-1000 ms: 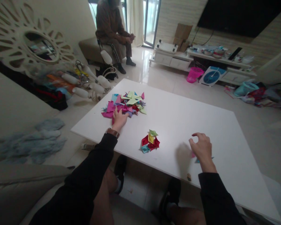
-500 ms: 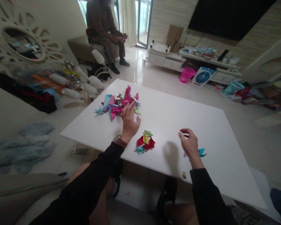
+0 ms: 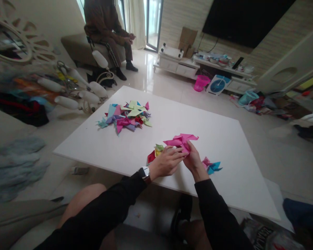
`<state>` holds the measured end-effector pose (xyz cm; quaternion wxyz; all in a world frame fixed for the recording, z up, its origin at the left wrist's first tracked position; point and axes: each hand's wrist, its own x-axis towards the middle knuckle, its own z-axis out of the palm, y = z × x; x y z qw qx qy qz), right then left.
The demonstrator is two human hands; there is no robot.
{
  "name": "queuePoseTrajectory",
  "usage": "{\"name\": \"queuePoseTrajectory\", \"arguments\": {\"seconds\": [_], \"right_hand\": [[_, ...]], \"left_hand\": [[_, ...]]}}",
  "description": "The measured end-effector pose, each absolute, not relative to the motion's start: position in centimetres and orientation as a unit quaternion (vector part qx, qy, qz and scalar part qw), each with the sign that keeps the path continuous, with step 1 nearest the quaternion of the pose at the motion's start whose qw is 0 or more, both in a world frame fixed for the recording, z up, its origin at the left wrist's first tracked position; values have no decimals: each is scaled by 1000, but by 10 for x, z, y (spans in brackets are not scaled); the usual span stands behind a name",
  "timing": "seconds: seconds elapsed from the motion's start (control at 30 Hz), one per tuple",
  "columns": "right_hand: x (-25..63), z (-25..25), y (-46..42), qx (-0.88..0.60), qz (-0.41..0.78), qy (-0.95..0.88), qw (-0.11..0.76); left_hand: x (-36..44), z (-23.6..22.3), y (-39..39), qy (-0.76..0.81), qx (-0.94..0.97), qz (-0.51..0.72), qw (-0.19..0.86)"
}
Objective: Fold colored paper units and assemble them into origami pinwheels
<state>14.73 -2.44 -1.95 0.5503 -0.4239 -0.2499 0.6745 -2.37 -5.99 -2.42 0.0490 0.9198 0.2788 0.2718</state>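
Note:
Above the table's near half, my left hand (image 3: 168, 161) and my right hand (image 3: 193, 158) both grip a pink origami crane (image 3: 182, 140), its pointed ends sticking out to either side. Behind my left hand, partly hidden, lies a small group of folded papers in red, yellow and green (image 3: 151, 157). Just right of my right wrist, a pink and a blue folded paper (image 3: 214, 168) rest on the table. Farther off on the left is a heap of many-coloured origami cranes (image 3: 125, 116), a pale green one on top.
The white table (image 3: 187, 114) spans the middle. A person (image 3: 106, 31) sits beyond its far left side. Lamp shades and bags (image 3: 75, 93) crowd the floor at left. A pink basket (image 3: 201, 83) and a blue fan (image 3: 218, 84) stand by the TV cabinet.
My left hand has come from the heap to the right with the pink crane. My right hand has moved left and closed on it too. The view has shifted somewhat right.

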Motion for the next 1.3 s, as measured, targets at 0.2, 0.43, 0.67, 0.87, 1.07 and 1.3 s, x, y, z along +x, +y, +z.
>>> {"name": "queuePoseTrajectory", "arguments": {"seconds": [0.2,0.43,0.67,0.87,1.07,1.3], "right_hand": [[150,-19,-23,-466,578,-265,616],[151,-5,-30,-474,581,-301,589],[157,-2,-39,-454,598,-364,551],[163,-3,-43,-489,566,-379,544],[175,-4,-44,-527,511,-376,565],[178,3,-51,-550,482,-392,558]], "left_hand": [[-29,-13,-55,327,863,357,146],[-30,-18,-24,516,517,523,440],[-26,-15,-22,385,314,501,708],[-24,-10,-27,387,315,518,694],[-19,-12,-29,383,342,505,694],[-17,-13,-31,376,387,492,683]]}}
